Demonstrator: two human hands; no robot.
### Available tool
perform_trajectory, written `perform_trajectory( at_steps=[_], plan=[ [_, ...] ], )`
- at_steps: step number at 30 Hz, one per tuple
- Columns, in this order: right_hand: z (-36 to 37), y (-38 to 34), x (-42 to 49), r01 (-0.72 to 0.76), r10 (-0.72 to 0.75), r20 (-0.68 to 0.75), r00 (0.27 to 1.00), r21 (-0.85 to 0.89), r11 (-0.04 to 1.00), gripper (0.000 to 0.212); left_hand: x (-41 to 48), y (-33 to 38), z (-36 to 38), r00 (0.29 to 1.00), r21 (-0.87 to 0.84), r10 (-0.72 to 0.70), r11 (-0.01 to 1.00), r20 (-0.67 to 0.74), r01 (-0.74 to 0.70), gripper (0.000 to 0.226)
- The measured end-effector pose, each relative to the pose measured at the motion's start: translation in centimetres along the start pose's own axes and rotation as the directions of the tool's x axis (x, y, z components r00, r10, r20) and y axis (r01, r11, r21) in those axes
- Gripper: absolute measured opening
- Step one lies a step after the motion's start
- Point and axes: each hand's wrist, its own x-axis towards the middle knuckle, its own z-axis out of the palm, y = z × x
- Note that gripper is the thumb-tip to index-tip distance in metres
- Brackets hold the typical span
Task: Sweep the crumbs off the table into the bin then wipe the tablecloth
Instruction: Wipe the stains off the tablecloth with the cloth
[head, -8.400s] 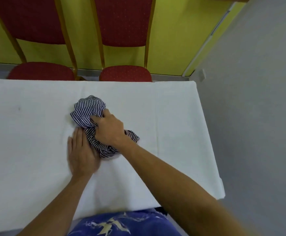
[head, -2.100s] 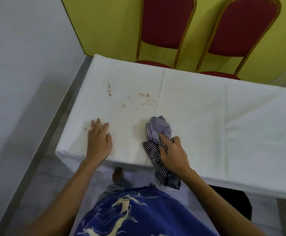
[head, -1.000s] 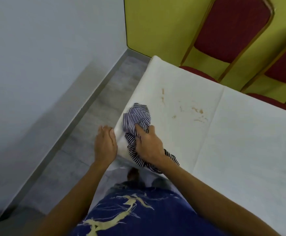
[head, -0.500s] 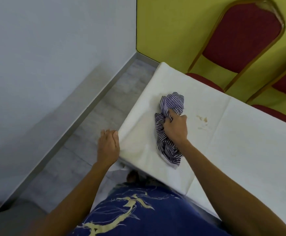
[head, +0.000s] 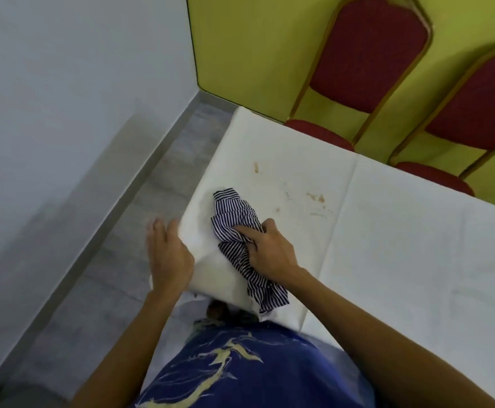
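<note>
Right hand (head: 265, 254): fingers curled into a bunched striped cloth (head: 234, 219), forefinger laid along the top, palm bearing down, so it grasps the cloth and presses it on the white tablecloth (head: 402, 245). We note the cloth's long axis runs from far-left to near-right. Its wadded head points toward the left end of the tablecloth, and its loose tail (head: 267, 298) trails under the wrist and hangs over the near edge. Left hand (head: 167, 257): released, fingers straight and together, holding nothing. It is set at the near-left corner, where the tablecloth drops. It is blurred, so we cannot tell whether the palm touches the fabric or only stands just beside it. The brown specks (head: 314, 198) lie beyond the right hand and to its right, apart from the cloth, with one more mark (head: 256, 167) farther off, past the cloth's head. We judge the right hand the nearer to both, so the next pass would have to reach away from the body and rightward. No bin in view. Grey floor (head: 122, 260) lies below the left end, and two red chairs (head: 367, 54) stand along the far side.
</note>
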Motion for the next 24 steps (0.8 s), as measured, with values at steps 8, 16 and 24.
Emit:
perform_trajectory(
  at_steps=[8, 16, 24],
  plan=[
    [-1.6, 6.2, -4.7, -0.026, 0.01, -0.119, 0.993, -0.133, 0.991, 0.049, 1.1, 10.2, 4.8, 0.96, -0.208, 0.264, 0.948, 0.091, -0.241, 0.053],
    [-7.8, 20.1, -8.6, -0.593, 0.556, -0.422, 0.716, 0.054, 0.804, 0.046, 0.9, 8.0, 8.3, 0.921, 0.1, 0.379, 0.917, 0.086, -0.386, 0.054],
    [-4.8, 10.4, -0.1, -0.542, 0.647, -0.306, 0.699, 0.363, 0.758, 0.042, 1.0, 7.7, 8.4, 0.92, 0.144, 0.381, 0.909, 0.088, -0.391, 0.055]
  ],
)
